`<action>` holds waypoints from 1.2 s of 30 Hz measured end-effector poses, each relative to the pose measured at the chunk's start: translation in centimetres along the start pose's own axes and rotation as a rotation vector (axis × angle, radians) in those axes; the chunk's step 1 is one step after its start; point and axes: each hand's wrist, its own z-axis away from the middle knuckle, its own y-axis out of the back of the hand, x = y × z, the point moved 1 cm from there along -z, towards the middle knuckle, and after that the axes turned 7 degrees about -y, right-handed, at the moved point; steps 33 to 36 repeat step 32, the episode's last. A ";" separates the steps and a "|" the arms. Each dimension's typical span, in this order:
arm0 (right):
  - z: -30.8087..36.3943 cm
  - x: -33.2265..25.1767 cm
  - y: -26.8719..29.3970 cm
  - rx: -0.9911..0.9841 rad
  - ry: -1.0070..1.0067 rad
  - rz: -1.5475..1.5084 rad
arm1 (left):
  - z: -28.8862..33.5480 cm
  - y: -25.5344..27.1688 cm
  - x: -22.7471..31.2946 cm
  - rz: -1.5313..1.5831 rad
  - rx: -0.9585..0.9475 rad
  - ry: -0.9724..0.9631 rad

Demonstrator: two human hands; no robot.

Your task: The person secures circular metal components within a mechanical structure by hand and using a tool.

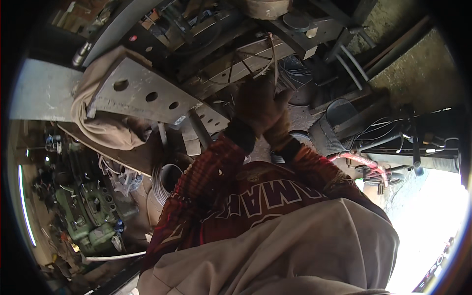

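A cluttered metal workshop: a drilled steel plate lies among scrap beams, with green machine tools below it.

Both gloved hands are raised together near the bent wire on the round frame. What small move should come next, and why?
Probably move the right hand up to grip the bent wire. Both gloved hands are pressed together just below the round metal frame, and the left hand appears to hold nothing. The wire hangs loose right above them.
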 end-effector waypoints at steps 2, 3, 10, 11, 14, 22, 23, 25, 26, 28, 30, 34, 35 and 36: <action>2.3 -2.5 1.4 -0.266 -0.139 0.152 | 2.1 -1.4 -0.6 -0.061 0.034 -0.021; 2.0 -3.2 2.3 -0.331 -0.057 0.216 | 2.7 -1.2 -0.8 -0.061 0.054 -0.042; -1.1 -7.7 9.2 -0.246 0.319 0.433 | 3.4 4.4 -2.1 -0.425 -0.259 -0.330; -1.9 -6.3 8.8 -0.317 0.356 0.442 | 2.9 4.2 -1.9 -0.480 -0.231 -0.449; -3.3 -5.3 8.8 -0.447 0.039 0.241 | 0.7 3.9 -0.7 -0.543 0.077 -0.540; -8.7 0.1 9.9 -0.388 0.041 0.302 | 1.9 -3.5 4.3 -0.141 -0.296 0.039; -8.9 0.5 9.8 -0.388 0.015 0.303 | 2.0 -3.9 4.4 -0.168 -0.388 0.060; -8.7 1.0 10.0 -0.396 -0.068 0.271 | 2.0 -4.5 4.4 -0.155 -0.424 0.097; -8.5 0.2 10.2 -0.410 -0.123 0.238 | 2.0 -4.6 4.4 -0.149 -0.440 0.121; -8.2 -0.5 10.0 -0.434 -0.203 0.190 | 2.6 -5.4 3.5 -0.150 -0.409 0.126; -8.3 -0.3 10.2 -0.443 -0.258 0.167 | 2.5 -5.7 3.3 -0.147 -0.407 0.135; -8.4 0.3 10.2 -0.468 -0.365 0.024 | 2.1 -5.6 3.3 -0.149 -0.433 0.159; -8.4 0.3 10.2 -0.468 -0.365 0.024 | 2.1 -5.6 3.3 -0.149 -0.433 0.159; -8.4 0.3 10.2 -0.468 -0.365 0.024 | 2.1 -5.6 3.3 -0.149 -0.433 0.159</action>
